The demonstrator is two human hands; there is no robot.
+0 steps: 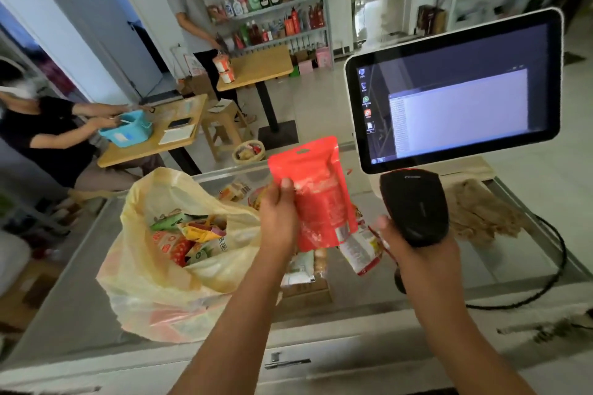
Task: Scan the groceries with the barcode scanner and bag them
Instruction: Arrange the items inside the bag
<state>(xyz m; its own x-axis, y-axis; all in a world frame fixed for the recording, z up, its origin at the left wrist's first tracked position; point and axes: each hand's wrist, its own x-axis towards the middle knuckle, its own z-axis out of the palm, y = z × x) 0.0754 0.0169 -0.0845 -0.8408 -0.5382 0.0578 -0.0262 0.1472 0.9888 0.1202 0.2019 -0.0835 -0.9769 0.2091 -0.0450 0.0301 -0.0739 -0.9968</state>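
Shop shelves of bottles (272, 3) fill the background at 12 o'clock, and a grey checkout tabletop (481, 266) spreads across the foreground. At 2 o'clock a touchscreen monitor (455, 90) glows with an open window. Near the centre, the left hand (277, 212) pinches a red pouch (321, 196) by its left edge, thumb on the near side, and holds it upright above the tabletop. Just to its right, at 3 o'clock, the right hand (414, 250) is wrapped round the handle of a black barcode scanner (415, 202), whose head rises beside the pouch. The two hands are close but apart. A scan may fail from here. The pouch's film looks glossy and crinkled, and whether the scanner faces its barcode cannot be told. Held by one edge alone, the pouch could also slip from the fingers. The scanner's cable (545, 282) loops across the tabletop at 4 o'clock and might snag. At 8 o'clock a yellow plastic bag (154, 266) slumps open, well filled with bright snack packets (192, 234). Its soft mouth could fold shut and spill a dropped item. More loose packets (359, 250) lie beneath the pouch at 5 o'clock, some resting over a cardboard box (308, 292). Farther back, at 10 o'clock, a seated person handles a blue basket (126, 130), its contents unclear.
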